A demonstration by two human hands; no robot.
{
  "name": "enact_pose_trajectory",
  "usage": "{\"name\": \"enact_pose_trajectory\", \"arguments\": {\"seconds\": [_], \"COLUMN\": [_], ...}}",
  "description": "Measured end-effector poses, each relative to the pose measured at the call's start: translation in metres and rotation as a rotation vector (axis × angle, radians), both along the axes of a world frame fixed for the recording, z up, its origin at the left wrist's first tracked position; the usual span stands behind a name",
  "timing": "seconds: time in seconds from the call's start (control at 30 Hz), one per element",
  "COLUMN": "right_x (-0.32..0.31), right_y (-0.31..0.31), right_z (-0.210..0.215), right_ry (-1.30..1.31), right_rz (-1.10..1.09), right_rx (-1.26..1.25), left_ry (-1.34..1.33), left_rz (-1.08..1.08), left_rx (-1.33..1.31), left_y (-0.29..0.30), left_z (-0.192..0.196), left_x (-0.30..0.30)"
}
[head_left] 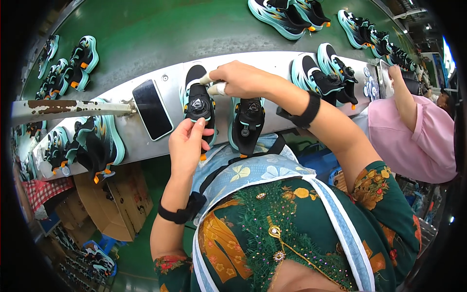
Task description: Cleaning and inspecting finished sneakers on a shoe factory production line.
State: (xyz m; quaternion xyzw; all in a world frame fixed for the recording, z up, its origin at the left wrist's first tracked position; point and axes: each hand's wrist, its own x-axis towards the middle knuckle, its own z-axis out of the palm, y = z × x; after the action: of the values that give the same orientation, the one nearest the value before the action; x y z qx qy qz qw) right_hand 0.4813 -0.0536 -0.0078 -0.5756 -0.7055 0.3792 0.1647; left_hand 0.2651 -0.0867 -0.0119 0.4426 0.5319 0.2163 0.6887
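A black sneaker (197, 90) with a pale turquoise sole and a round dial on its tongue stands on the metal ledge in front of me, toe pointing away. My left hand (187, 146) pinches the edge of its tongue just below the dial, thumb on top. From the right, my right hand (238, 80) reaches over with curled fingers. Its covered thumb and index tips rest against the sneaker's right side near the toe; whether they grip a lace there is hidden. Its matching sneaker (247, 124) stands close by on the right, touched by neither hand.
A phone (152, 109) lies left of the sneaker, beside a worn metal bar (68, 111). More sneakers (316, 73) stand along the ledge (267, 57) and on the green conveyor (194, 29) beyond. Cardboard boxes (114, 204) sit below left. A person in pink (408, 136) works at right.
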Motion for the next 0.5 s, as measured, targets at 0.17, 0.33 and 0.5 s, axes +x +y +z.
{"name": "enact_pose_trajectory", "arguments": {"seconds": [0.17, 0.33, 0.5], "right_x": [-0.002, 0.009, -0.012], "right_y": [-0.020, 0.025, 0.056], "right_z": [0.005, -0.024, -0.039], "right_ry": [-0.048, -0.158, -0.092], "right_rz": [-0.006, -0.127, -0.066], "right_rx": [0.021, -0.217, -0.487], "left_ry": [0.296, 0.633, 0.766], "left_rz": [-0.061, -0.138, -0.307], "left_rx": [0.080, 0.734, 1.139], "left_y": [-0.004, 0.000, 0.020], "left_z": [0.015, 0.019, 0.017], "left_x": [-0.008, -0.020, -0.015]}}
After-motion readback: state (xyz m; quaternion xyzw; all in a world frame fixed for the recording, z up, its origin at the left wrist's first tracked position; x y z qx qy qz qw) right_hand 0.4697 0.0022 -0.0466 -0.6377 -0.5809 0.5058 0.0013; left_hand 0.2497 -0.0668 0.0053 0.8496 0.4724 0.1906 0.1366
